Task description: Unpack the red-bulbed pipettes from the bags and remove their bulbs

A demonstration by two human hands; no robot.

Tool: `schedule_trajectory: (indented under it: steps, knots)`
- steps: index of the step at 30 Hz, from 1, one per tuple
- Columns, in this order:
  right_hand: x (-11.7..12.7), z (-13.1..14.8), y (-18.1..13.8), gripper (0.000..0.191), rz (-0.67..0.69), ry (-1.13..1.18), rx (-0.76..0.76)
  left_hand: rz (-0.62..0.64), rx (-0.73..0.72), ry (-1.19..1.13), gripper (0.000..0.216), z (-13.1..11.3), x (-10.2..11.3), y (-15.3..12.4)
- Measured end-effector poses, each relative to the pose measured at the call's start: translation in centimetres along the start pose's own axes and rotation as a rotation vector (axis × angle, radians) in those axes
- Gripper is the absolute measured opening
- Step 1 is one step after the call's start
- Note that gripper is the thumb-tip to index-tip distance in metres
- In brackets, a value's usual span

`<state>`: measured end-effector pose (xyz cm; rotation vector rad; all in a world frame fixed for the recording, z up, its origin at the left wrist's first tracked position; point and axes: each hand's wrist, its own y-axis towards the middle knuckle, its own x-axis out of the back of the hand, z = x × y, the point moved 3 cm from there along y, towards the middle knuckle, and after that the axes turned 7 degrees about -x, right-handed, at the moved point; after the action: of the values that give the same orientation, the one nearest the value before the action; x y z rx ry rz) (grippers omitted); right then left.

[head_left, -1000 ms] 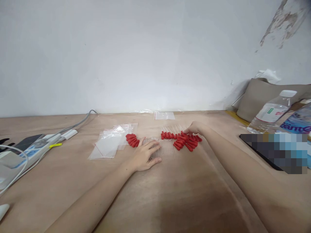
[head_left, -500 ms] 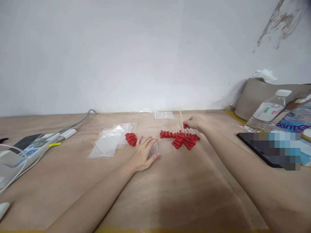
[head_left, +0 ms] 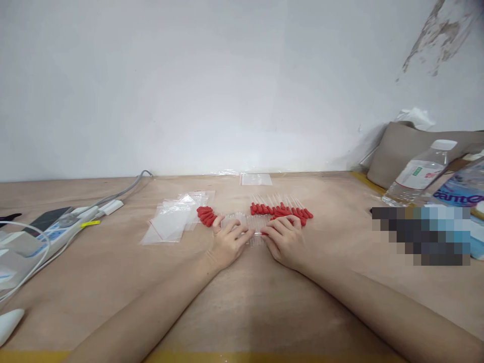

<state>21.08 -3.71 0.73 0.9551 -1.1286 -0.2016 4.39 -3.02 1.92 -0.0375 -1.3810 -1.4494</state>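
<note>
Between my hands a thin clear glass tube [head_left: 258,233] lies level, with a bit of red at its right end. My left hand [head_left: 229,242] pinches the tube's left side, its other fingers over a row of clear glass tubes [head_left: 242,220] on the table. My right hand [head_left: 285,239] is closed at the red end, on what looks like a red rubber bulb, mostly hidden by fingers. Behind it lie loose red bulbs [head_left: 303,221], partly covered. Droppers with red bulbs [head_left: 264,208] lie in a row, tubes pointing away. More red bulbs [head_left: 206,216] sit left of my left hand.
Clear zip bags [head_left: 172,219] are spread at the left, and another bag [head_left: 256,179] lies near the wall. A power strip [head_left: 49,239] with cables is at far left. At right stand a water bottle [head_left: 419,174] and a grey bag [head_left: 389,151], near a blurred-out dark object [head_left: 419,242].
My right hand has come back from the dropper row toward my left hand, and the dropper it held has left it. Both hands now meet at a glass tube; the left fingers have closed.
</note>
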Motion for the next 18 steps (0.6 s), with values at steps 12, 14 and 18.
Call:
schedule_trajectory:
  steps: [12,14,18]
  knots:
    - [0.15,0.15,0.17,0.014,-0.010,-0.022,0.081,0.162,-0.031,-0.031,0.020,-0.01,-0.26,0.03]
    - [0.32,0.17,0.03,0.013,-0.028,-0.047,0.095,0.168,-0.040,-0.024,0.021,-0.07,-0.16,-0.13]
    - [0.61,0.11,-0.34,0.011,-0.092,-0.094,0.148,0.155,-0.047,-0.051,0.019,-0.15,-0.08,-0.27]
